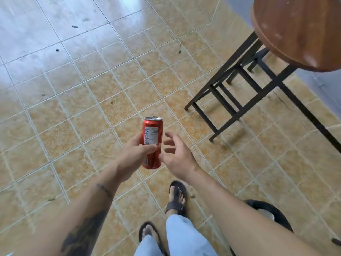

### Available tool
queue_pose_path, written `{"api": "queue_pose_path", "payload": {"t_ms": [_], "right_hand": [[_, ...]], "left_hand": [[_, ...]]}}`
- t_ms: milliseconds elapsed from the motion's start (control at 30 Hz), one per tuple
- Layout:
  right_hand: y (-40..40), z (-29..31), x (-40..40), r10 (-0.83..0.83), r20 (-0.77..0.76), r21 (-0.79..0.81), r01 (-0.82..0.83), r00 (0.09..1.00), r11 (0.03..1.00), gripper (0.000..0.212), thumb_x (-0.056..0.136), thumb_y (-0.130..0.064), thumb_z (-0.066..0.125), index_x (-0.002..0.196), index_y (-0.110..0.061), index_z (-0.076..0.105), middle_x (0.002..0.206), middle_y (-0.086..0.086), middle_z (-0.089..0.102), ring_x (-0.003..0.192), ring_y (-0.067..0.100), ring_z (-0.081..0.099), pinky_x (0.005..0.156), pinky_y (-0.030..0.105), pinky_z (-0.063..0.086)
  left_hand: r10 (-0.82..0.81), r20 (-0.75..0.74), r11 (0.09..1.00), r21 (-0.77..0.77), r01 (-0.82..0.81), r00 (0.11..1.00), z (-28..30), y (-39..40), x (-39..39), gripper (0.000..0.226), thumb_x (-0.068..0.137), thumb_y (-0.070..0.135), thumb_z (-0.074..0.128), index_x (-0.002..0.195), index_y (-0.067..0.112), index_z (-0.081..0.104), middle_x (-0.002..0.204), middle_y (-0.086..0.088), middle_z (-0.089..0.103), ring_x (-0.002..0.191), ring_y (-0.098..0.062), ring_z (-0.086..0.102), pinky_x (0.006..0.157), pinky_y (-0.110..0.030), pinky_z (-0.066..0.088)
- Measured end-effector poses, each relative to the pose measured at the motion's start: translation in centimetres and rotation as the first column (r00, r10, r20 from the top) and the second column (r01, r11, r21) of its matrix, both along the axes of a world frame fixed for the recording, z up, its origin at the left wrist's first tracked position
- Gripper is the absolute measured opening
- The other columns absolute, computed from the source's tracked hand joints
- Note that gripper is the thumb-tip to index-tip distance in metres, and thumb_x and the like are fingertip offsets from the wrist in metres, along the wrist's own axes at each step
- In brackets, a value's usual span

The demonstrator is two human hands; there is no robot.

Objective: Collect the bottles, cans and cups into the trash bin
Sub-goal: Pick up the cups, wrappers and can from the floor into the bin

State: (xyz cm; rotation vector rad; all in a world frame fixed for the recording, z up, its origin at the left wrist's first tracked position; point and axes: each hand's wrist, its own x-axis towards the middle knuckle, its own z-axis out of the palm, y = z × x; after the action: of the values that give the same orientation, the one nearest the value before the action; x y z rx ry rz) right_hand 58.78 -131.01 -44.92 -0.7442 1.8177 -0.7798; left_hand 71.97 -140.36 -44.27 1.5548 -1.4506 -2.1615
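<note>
A tall red can (152, 133) with a white label and a raised pull tab is held upright over the tiled floor, in the middle of the view. My left hand (135, 154) is shut around its lower half. My right hand (178, 154) hovers just to the right of the can, fingers spread, holding nothing. A black trash bin (273, 215) with a dark liner shows at the lower right, partly hidden behind my right forearm.
A round wooden table (299, 30) on black metal legs (238, 85) stands at the upper right. Tan floor tiles (92, 108) stretch to the left and ahead, with small dark bits of debris. My sandalled feet (177, 198) are below the hands.
</note>
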Motion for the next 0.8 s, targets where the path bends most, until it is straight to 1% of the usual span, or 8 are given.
{"api": "queue_pose_path", "payload": {"t_ms": [133, 233, 300, 367, 433, 600, 733, 800], "right_hand": [[4.2, 2.6, -0.2, -0.020, -0.011, -0.022, 0.020, 1.000, 1.000, 0.068, 0.080, -0.020, 0.074, 0.138, -0.036, 0.043, 0.116, -0.011, 0.065, 0.100, 0.003, 0.067, 0.085, 0.032, 0.060], [8.0, 3.6, -0.2, -0.099, -0.060, -0.058, 0.096, 0.993, 0.994, 0.068, 0.082, -0.011, 0.074, 0.138, -0.032, 0.041, 0.109, -0.012, 0.064, 0.086, -0.007, 0.067, 0.068, 0.015, 0.056], [11.2, 4.1, -0.2, -0.151, -0.089, -0.048, 0.148, 0.984, 0.988, 0.069, 0.082, -0.013, 0.073, 0.139, -0.032, 0.039, 0.108, -0.011, 0.064, 0.086, -0.005, 0.067, 0.064, 0.010, 0.051], [14.8, 4.4, -0.4, -0.207, -0.132, -0.027, 0.206, 0.969, 0.978, 0.069, 0.082, -0.018, 0.073, 0.140, -0.033, 0.039, 0.111, -0.010, 0.064, 0.093, 0.001, 0.066, 0.071, 0.012, 0.052], [18.8, 4.5, -1.0, -0.273, -0.160, 0.027, 0.281, 0.949, 0.959, 0.068, 0.080, -0.017, 0.073, 0.137, -0.033, 0.039, 0.112, -0.008, 0.065, 0.096, 0.006, 0.066, 0.077, 0.019, 0.054], [29.2, 3.9, -3.7, -0.383, -0.223, 0.212, 0.429, 0.896, 0.878, 0.070, 0.077, -0.016, 0.073, 0.138, -0.026, 0.040, 0.118, -0.002, 0.062, 0.099, 0.013, 0.063, 0.062, 0.006, 0.043], [36.6, 1.9, -6.0, -0.438, -0.274, 0.352, 0.513, 0.856, 0.783, 0.079, 0.072, -0.027, 0.071, 0.142, -0.029, 0.035, 0.128, -0.001, 0.060, 0.108, 0.019, 0.060, 0.084, 0.028, 0.049], [39.8, 0.8, -7.1, -0.475, -0.285, 0.391, 0.553, 0.833, 0.736, 0.077, 0.075, -0.024, 0.071, 0.142, -0.029, 0.034, 0.127, -0.001, 0.057, 0.109, 0.021, 0.058, 0.086, 0.032, 0.046]], "left_hand": [[-0.036, -0.058, 0.999, 0.034, 0.038, 0.998, 2.9, 4.1, -1.3, 0.036, 0.093, -0.002, 0.059, 0.125, 0.016, 0.061, 0.107, -0.007, 0.076, 0.097, -0.020, 0.074, 0.075, -0.030, 0.058], [-0.112, -0.081, 0.993, 0.014, 0.113, 0.990, 3.9, 7.2, -2.4, 0.033, 0.095, 0.004, 0.060, 0.126, 0.014, 0.061, 0.108, -0.008, 0.076, 0.096, -0.021, 0.074, 0.076, -0.031, 0.059], [-0.157, -0.090, 0.987, 0.014, 0.158, 0.984, 4.8, 9.7, -3.0, 0.027, 0.097, 0.008, 0.057, 0.123, 0.017, 0.063, 0.104, -0.004, 0.077, 0.091, -0.013, 0.074, 0.070, -0.022, 0.057], [-0.212, -0.026, 0.977, -0.045, 0.211, 0.977, 5.3, 12.6, -3.7, 0.027, 0.099, 0.014, 0.056, 0.124, 0.022, 0.062, 0.103, 0.000, 0.075, 0.088, -0.006, 0.072, 0.068, -0.018, 0.053], [-0.291, 0.128, 0.939, -0.151, 0.308, 0.948, 5.2, 15.4, -4.4, 0.038, 0.097, 0.022, 0.058, 0.135, 0.020, 0.055, 0.114, -0.003, 0.069, 0.096, -0.012, 0.066, 0.077, -0.026, 0.050], [-0.463, 0.297, 0.804, -0.256, 0.537, 0.835, 4.7, 22.7, -7.3, 0.037, 0.095, 0.020, 0.053, 0.132, 0.019, 0.059, 0.114, -0.002, 0.067, 0.098, -0.017, 0.064, 0.078, -0.026, 0.046], [-0.556, 0.326, 0.733, -0.242, 0.636, 0.765, 2.9, 28.3, -9.7, 0.038, 0.094, 0.018, 0.047, 0.129, 0.022, 0.060, 0.114, 0.000, 0.068, 0.098, -0.019, 0.066, 0.076, -0.027, 0.049], [-0.596, 0.352, 0.689, -0.239, 0.685, 0.722, 1.7, 31.1, -10.7, 0.039, 0.094, 0.017, 0.045, 0.129, 0.023, 0.060, 0.116, 0.000, 0.068, 0.102, -0.019, 0.065, 0.080, -0.027, 0.050]]}}
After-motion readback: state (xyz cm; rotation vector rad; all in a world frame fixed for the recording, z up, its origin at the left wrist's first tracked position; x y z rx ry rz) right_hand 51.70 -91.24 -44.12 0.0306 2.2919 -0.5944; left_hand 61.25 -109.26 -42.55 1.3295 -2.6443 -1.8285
